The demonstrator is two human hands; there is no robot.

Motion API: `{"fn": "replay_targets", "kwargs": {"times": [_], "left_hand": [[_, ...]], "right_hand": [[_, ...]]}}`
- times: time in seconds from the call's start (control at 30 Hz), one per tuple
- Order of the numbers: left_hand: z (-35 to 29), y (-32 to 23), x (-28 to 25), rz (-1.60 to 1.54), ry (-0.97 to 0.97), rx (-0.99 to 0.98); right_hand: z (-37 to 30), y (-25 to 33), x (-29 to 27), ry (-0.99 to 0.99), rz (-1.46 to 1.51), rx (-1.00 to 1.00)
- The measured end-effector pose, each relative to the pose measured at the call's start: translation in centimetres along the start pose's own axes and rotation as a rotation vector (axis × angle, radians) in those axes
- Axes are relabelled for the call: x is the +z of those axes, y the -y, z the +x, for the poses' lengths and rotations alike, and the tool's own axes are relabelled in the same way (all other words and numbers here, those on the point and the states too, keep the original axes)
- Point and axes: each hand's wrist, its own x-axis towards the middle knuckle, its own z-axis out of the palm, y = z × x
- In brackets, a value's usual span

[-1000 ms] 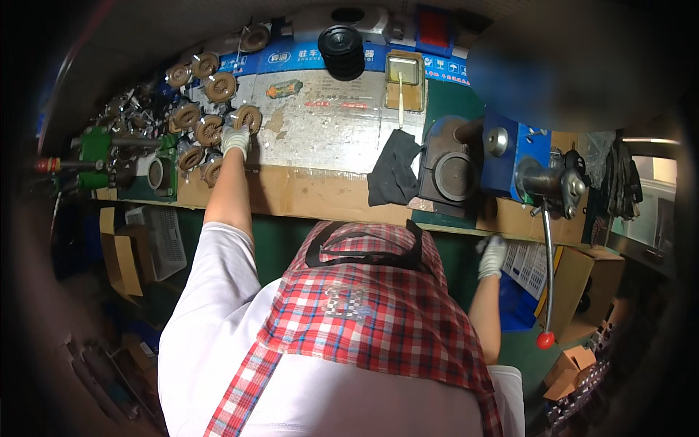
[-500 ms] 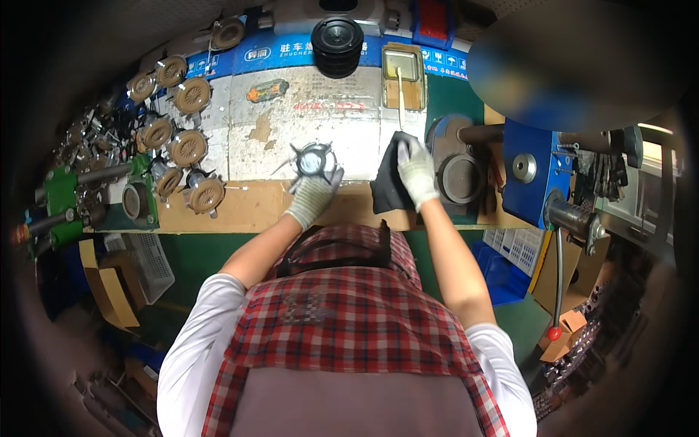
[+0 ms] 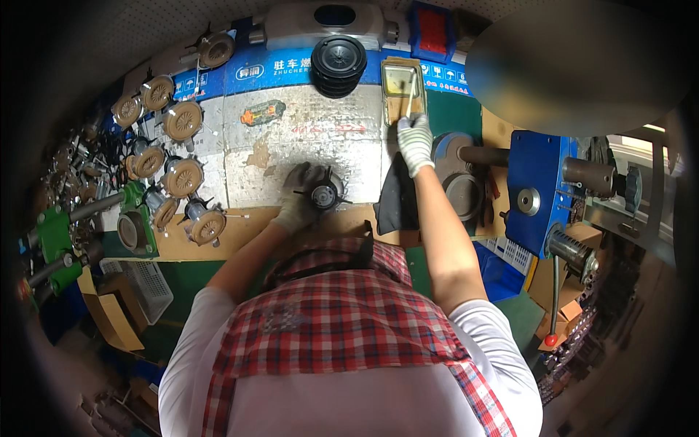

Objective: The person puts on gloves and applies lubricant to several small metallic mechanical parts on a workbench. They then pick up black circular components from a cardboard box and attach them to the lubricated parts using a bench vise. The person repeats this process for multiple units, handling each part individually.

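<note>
My left hand [image 3: 298,200], in a pale knit glove, is closed round the side of a small dark round part with thin prongs [image 3: 322,194], which sits over the near part of the worktop. My right hand [image 3: 415,142], gloved too, grips the lower end of a slim pale-handled brush or stick [image 3: 410,100]. The far end of that stick lies over a shallow rectangular tray [image 3: 385,91] with a yellowish inside. A black cloth [image 3: 397,195] lies just below my right hand, partly under the wrist.
Several brown-faced round motor-like parts [image 3: 182,121] stand at the left, beside a green clamp fixture [image 3: 135,211]. A stack of black ribbed discs [image 3: 338,65] stands at the back. On the right are a blue press [image 3: 537,182] and a grey round fixture [image 3: 460,193]. An orange tool picture [image 3: 263,113] marks the worktop.
My right hand has left the black cloth and moved up to the stick by the tray. The part at my left hand has turned from a bright face to a dark one and shifted nearer.
</note>
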Motion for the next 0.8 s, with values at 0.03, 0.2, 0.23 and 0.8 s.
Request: {"fn": "replay_targets", "kwargs": {"times": [0.03, 0.2, 0.23, 0.8], "left_hand": [[0.6, 0.3, 1.3, -0.092, -0.01, 0.003], [4.2, 0.6, 5.4, -0.852, 0.233, -0.197], [4.8, -0.7, 2.2, -0.858, 0.373, -0.268], [4.0, -6.2, -13.2, -0.943, 0.556, -0.453]], "right_hand": [[-0.9, 1.9, -1.2, 0.018, 0.165, 0.056], [-4.0, 1.8, -6.0, 0.208, 0.341, -0.092], [-5.5, 4.6, -7.9, 0.252, 0.111, -0.16], [-11.4, 12.1, -12.6, 0.383, -0.44, -0.759]]}}
